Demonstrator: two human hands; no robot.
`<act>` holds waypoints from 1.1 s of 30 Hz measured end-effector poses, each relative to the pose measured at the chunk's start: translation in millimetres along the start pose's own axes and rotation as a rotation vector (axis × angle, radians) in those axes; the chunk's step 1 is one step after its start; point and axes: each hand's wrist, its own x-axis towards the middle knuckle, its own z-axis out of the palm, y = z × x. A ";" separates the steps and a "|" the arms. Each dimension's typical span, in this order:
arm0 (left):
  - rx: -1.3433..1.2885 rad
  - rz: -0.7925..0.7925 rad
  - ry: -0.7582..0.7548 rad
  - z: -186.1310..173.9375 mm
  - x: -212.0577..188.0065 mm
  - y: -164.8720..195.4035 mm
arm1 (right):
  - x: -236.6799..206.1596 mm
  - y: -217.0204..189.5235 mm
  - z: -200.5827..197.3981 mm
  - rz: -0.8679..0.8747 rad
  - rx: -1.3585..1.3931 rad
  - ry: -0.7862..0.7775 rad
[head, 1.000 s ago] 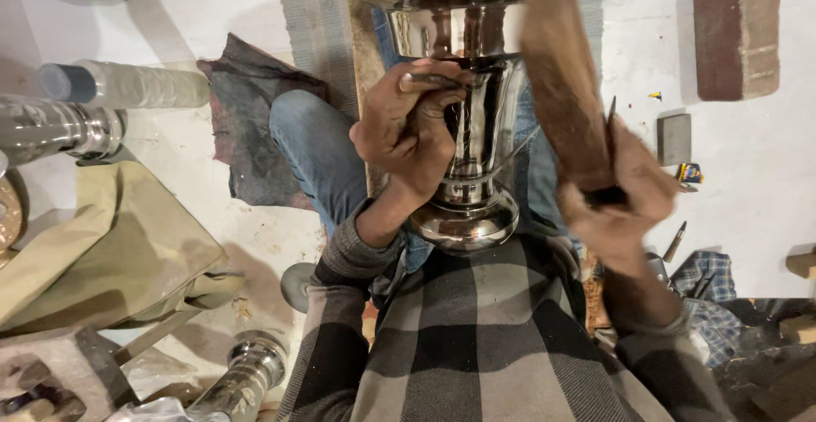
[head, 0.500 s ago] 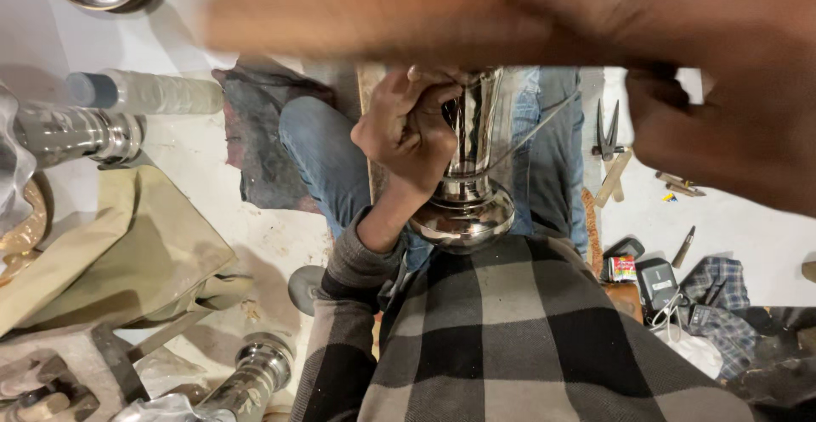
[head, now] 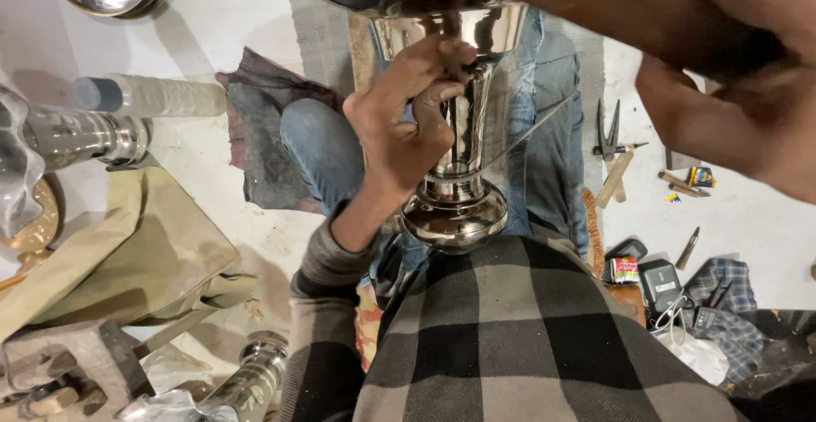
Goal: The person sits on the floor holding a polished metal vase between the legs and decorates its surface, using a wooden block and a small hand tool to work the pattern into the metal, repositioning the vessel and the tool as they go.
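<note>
Centrally, left hand (head: 406, 124) grips the steel vase (head: 455, 175); right hand (head: 731, 124) blurred, grip unclear.

Shiny steel vase (head: 459, 167), lengthwise on lap

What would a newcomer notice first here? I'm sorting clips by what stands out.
First, the tall shiny metal vase at centre, lying along the seated person's lap with its rounded base against the checked shirt. The left hand grips its narrow stem, while the right hand looms large and blurred across the upper right, close to the camera. On the white floor at right lie pliers and other small tools.
</note>
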 end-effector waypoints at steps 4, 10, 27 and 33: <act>0.172 0.068 -0.197 -16.2 11.2 4.0 | -21.3 17.8 13.2 -0.163 -0.124 0.174; 0.400 0.173 -0.499 -23.1 24.0 -4.0 | -50.4 76.6 92.3 -0.170 0.298 0.547; 0.301 0.340 -0.699 -16.7 62.3 14.7 | -143.9 86.5 289.7 0.379 0.650 0.807; -0.555 -0.053 0.211 -0.3 6.5 4.6 | -128.6 84.8 264.5 0.465 0.560 0.763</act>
